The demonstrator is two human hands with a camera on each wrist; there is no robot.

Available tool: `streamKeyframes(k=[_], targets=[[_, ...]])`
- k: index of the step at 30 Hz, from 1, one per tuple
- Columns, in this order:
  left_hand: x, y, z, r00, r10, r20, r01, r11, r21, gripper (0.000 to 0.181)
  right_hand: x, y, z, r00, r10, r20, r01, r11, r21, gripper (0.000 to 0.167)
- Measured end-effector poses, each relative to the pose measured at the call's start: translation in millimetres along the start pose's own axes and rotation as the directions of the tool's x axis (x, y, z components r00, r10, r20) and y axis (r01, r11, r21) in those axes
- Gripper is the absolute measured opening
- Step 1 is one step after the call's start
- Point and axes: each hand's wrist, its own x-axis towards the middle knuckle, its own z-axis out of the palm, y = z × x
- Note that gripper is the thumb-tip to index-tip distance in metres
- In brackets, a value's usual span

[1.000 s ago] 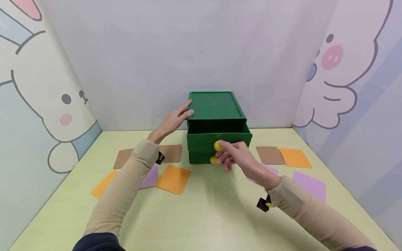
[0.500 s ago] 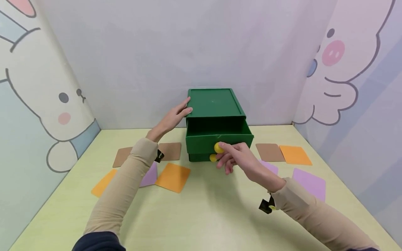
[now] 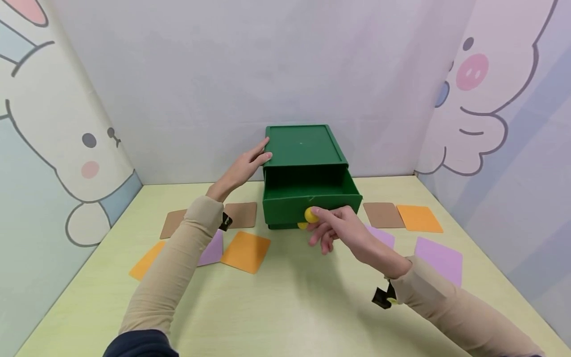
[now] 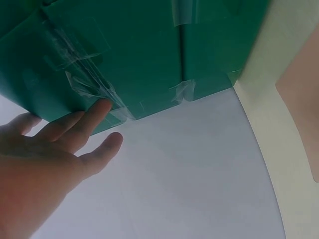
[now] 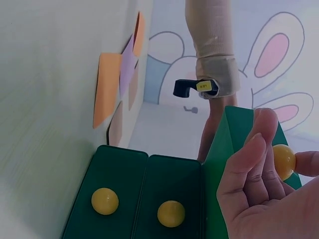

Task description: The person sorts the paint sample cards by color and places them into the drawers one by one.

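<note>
A green drawer cabinet point(image 3: 305, 144) stands at the back of the table. Its top drawer point(image 3: 285, 208) is pulled partway out, and the inside that shows looks bare. My right hand point(image 3: 345, 230) pinches that drawer's round yellow knob point(image 3: 311, 214) between thumb and finger. Below it, two lower drawers are closed, each with a yellow knob point(image 5: 171, 213), seen in the right wrist view. My left hand point(image 3: 241, 168) rests against the cabinet's left side near the top edge, fingers extended. Clear tape point(image 4: 89, 79) runs over that side in the left wrist view.
Flat cards lie to both sides of the cabinet. On the left are orange point(image 3: 246, 252), brown point(image 3: 241, 215) and purple point(image 3: 211, 249) ones. On the right, brown point(image 3: 383, 215), orange point(image 3: 420, 218) and purple point(image 3: 439, 260) ones. A pale wall point(image 3: 214, 74) rises close behind.
The top drawer has slid further out toward me, drawn by my right hand on its knob. My left hand keeps its place on the cabinet's side. The head view has shifted slightly.
</note>
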Motion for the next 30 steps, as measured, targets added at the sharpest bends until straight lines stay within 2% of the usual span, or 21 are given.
streamKeyframes(k=[13,30], targets=[[0.5,-1.5,-1.2,1.0,0.005,0.019,-0.004,1.0,-0.017,0.06,-10.3,1.2,3.6,0.999,-0.023,0.022,0.023,1.0,-0.005,0.051],[-3.2,-3.3,-5.7,1.0,0.009,0.002,-0.009,1.0,-0.009,0.063,-15.6,0.9,9.4,0.998,-0.034,0.047,0.036,0.999,-0.038,0.05]])
